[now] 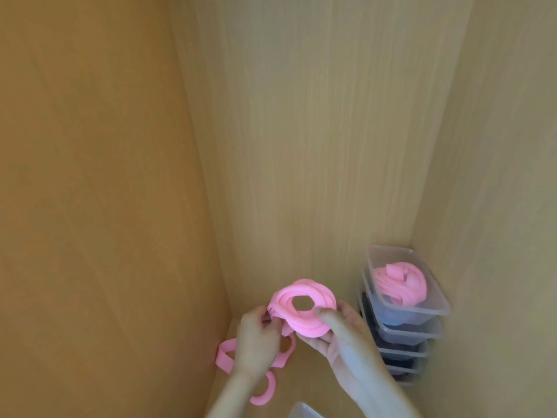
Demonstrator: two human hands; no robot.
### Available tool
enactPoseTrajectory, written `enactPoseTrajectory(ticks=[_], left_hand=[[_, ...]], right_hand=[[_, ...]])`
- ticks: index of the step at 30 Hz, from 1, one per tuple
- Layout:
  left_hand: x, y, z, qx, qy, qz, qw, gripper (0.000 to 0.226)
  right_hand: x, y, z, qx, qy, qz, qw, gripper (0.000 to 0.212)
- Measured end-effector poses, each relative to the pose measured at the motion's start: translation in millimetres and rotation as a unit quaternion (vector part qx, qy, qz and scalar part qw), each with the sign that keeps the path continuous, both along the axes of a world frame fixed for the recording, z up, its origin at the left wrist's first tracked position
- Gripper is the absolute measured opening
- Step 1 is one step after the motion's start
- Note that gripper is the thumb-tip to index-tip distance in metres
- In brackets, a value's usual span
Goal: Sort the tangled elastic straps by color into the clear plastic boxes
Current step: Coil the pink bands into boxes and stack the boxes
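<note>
— What lies nearest you?
— A corner of a clear box (304, 411) at the bottom edge. Then the loose tail (224, 357) of strap, flat, wide and bright pink, looping over the wooden surface (319, 384) under my left wrist.
— And your grip?
— My left hand (256, 342) pinches the left edge of the pink coil (301, 324). My right hand (346, 342) cradles it from beneath, thumb pressed on its front. It is wound into a thick ring with an open middle, held above the surface.
— Farther back?
— A stack of clear boxes (404, 351) in the right corner. The top box (434, 303) holds more pink strap (401, 285); the one below shows blue (398, 318); the lower ones look dark.
</note>
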State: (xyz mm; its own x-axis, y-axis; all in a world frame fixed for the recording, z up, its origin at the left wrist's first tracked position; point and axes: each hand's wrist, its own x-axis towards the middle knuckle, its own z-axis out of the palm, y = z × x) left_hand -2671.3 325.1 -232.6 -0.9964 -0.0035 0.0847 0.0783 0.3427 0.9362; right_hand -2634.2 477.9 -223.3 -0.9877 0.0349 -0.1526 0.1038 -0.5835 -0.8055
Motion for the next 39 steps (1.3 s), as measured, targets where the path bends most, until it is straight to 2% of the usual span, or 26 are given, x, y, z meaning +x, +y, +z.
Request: enactPoseTrajectory(ticks=[3, 5, 8, 12, 14, 17, 22, 24, 27, 33, 37, 39], left_hand=[[0, 1, 0, 0.147, -0.061, 0.036, 0.987, 0.017], [2, 3, -4, 0.222, -0.111, 0.067, 0.967, 0.011], [6, 3, -3, 0.329, -0.185, 0.070, 0.923, 0.023], [4, 4, -7, 0.373, -0.231, 0.072, 0.896, 0.018], [4, 6, -16, 0.402, -0.253, 0.096, 0.875, 0.024], [10, 8, -19, 0.448, -0.239, 0.115, 0.854, 0.037], [12, 0, -5, 0.443, -0.257, 0.081, 0.855, 0.029], [14, -1, -1, 0.439, -0.276, 0.062, 0.853, 0.033], [16, -6, 3, 0.436, -0.288, 0.048, 0.852, 0.037], [11, -12, 9, 0.397, -0.303, 0.010, 0.866, 0.039], [18, -12, 11, 0.414, -0.299, -0.022, 0.860, 0.038], [23, -12, 10, 0.438, -0.309, -0.023, 0.844, 0.039]], right_hand=[[6, -11, -10, -0.012, -0.007, -0.005, 1.000, 0.058], [8, -18, -17, -0.016, -0.008, -0.010, 1.000, 0.059], [10, -28, -24, -0.020, -0.007, -0.012, 1.000, 0.054], [13, -31, -23, 0.007, -0.001, -0.029, 1.000, 0.056], [11, -31, -24, 0.036, 0.004, -0.029, 0.999, 0.054], [7, -33, -27, 0.089, 0.004, -0.046, 0.995, 0.043], [3, -33, -24, 0.201, 0.015, -0.065, 0.977, 0.029], [3, -33, -21, 0.229, 0.017, -0.073, 0.970, 0.028], [3, -34, -21, 0.245, 0.018, -0.075, 0.967, 0.030], [-3, -26, -18, 0.253, 0.030, -0.071, 0.964, 0.018], [-5, -21, -21, 0.301, 0.051, -0.075, 0.949, 0.029], [-2, -21, -20, 0.333, 0.074, -0.071, 0.937, 0.039]])
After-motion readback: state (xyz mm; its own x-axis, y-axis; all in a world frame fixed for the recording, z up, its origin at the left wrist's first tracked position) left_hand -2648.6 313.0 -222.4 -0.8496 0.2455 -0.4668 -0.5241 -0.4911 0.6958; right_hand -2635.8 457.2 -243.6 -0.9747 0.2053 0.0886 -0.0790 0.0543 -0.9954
